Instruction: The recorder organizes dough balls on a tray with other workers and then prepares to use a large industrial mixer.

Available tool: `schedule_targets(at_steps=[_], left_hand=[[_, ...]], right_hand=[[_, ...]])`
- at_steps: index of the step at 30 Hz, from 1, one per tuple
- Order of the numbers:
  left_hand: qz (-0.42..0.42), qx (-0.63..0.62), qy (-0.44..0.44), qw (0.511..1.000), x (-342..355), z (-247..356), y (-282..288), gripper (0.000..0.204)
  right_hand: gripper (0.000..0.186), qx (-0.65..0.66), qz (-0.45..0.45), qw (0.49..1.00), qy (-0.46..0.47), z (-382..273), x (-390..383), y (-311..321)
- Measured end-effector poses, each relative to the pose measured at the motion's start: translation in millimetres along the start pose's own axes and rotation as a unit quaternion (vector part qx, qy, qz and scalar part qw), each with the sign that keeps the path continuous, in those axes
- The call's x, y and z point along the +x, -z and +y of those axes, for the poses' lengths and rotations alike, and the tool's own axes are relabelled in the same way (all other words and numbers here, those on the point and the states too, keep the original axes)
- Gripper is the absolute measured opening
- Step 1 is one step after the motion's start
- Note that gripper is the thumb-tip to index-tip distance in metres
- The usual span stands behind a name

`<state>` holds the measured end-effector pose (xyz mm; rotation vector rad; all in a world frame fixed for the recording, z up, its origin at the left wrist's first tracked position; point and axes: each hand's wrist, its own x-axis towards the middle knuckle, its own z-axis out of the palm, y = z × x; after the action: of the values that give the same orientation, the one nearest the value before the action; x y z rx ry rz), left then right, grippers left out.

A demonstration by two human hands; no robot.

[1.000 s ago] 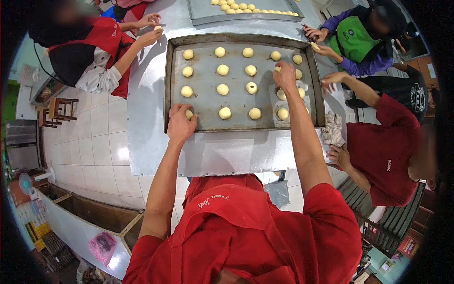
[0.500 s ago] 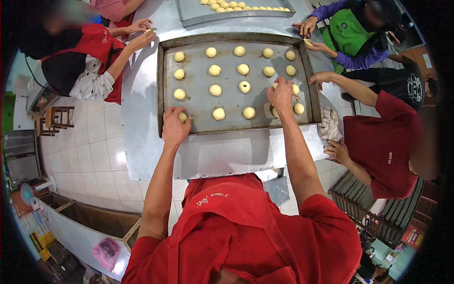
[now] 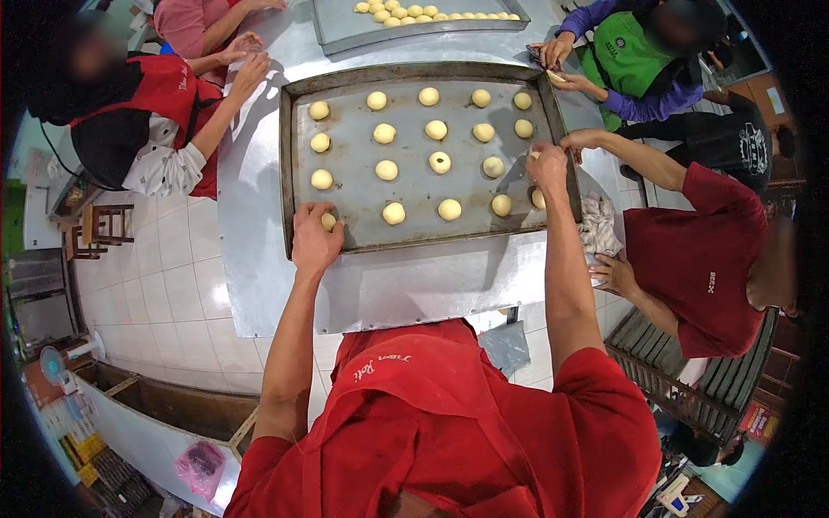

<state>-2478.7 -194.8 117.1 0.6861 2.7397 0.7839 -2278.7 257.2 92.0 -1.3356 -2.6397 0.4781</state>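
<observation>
A large metal baking tray [image 3: 423, 240] lies on the table, with round pale-yellow dough balls [image 3: 384, 133] spaced in rows on its grey base. At the tray's near left corner, my left hand [image 3: 316, 243] curls its fingers round a dough ball [image 3: 328, 222]. Near the right wall of the tray, my right hand [image 3: 549, 169] closes over another dough ball [image 3: 533, 154], which its fingers mostly hide. One dough ball [image 3: 440, 162] in the middle shows a dark spot on top. Below my right wrist a dough ball [image 3: 539, 199] is partly covered.
A second tray [image 3: 414, 35] of dough balls stands farther back on the metal table [image 3: 414, 285]. To the right, a person in dark red has one hand [image 3: 585, 141] at the tray's rim and another [image 3: 614, 274] beside a crumpled cloth [image 3: 598, 226]. Others work left and far right.
My right hand has moved right, from a dough ball in the fourth column to one in the last column. My left hand stays at its corner dough ball. The view has shifted slightly.
</observation>
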Motion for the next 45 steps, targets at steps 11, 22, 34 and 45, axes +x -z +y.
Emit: schedule_targets(at_steps=[11, 22, 34, 45], left_hand=[[-0.004, 0.005, 0.012, 1.0, -0.4, 6.5, 1.5, 0.033], [0.008, 0.006, 0.017, 1.0, -4.3, -8.5, 4.4, 0.031], [0.027, -0.006, 0.01, 1.0, -3.3, -1.1, 0.9, 0.034], [-0.025, 0.003, 0.05, 0.998, -3.7, 0.1, 5.0, 0.03]], right_hand=[[0.043, -0.071, 0.135, 0.982, 0.115, -10.0, 60.1, -19.8], [0.048, -0.111, 0.105, 0.984, 0.097, -58.7, 65.1, -2.3], [0.033, 0.079, 0.045, 0.986, 0.139, -124.4, 124.6, -52.7], [0.052, 0.154, -0.051, 0.927, 0.338, -255.7, 74.7, -71.8]])
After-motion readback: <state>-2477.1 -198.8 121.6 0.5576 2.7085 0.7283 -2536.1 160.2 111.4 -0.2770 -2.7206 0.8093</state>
